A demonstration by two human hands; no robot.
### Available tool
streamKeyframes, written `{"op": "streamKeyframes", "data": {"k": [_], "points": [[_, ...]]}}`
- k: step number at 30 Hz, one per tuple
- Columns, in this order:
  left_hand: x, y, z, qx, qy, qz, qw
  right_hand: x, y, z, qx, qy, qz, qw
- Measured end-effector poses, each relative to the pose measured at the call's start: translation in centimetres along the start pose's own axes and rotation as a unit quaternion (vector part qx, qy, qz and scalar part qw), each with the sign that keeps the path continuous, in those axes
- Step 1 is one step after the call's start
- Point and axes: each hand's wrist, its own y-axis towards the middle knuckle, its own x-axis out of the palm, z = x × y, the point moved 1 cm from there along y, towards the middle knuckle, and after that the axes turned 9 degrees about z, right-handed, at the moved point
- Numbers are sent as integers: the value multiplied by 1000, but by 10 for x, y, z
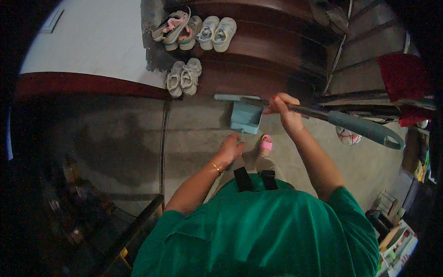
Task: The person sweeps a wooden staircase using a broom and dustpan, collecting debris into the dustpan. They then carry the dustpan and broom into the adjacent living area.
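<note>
My left hand is closed around the handle of a light blue dustpan, whose tray lies in front of me by the foot of the stairs. In my right hand is the dark pole of a broom, which ends in a grey grip out to the right. The pale broom head sits at the far edge of the dustpan, close to the lowest step. Whether the tray holds any sweepings is too dim to tell.
Dark red stairs rise ahead, with several sneakers on the steps and another pair at their left foot. A ball rests on the concrete floor to the right. Low at left is a dark rail.
</note>
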Motion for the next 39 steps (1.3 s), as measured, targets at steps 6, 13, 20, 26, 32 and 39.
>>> {"op": "streamKeyframes", "data": {"k": [6, 13, 20, 26, 32, 39], "points": [[-86, -11, 10, 56, 125, 80, 987, 77, 86, 29, -201, -149, 34, 968], [-166, 4, -4, 49, 110, 128, 985, 134, 98, 72, -216, -165, -5, 962], [-208, 34, -16, 161, 168, 138, 963, 147, 34, 64, -230, -176, -94, 953], [-224, 33, -4, 74, 161, 130, 975, 119, 40, 35, -56, -59, -89, 993], [-224, 37, -11, 111, 168, 116, 973, 124, 86, 37, -202, -160, 6, 966], [-217, 54, -29, 79, 83, 111, 987, 147, 29, 76, -209, -147, -50, 966]]}}
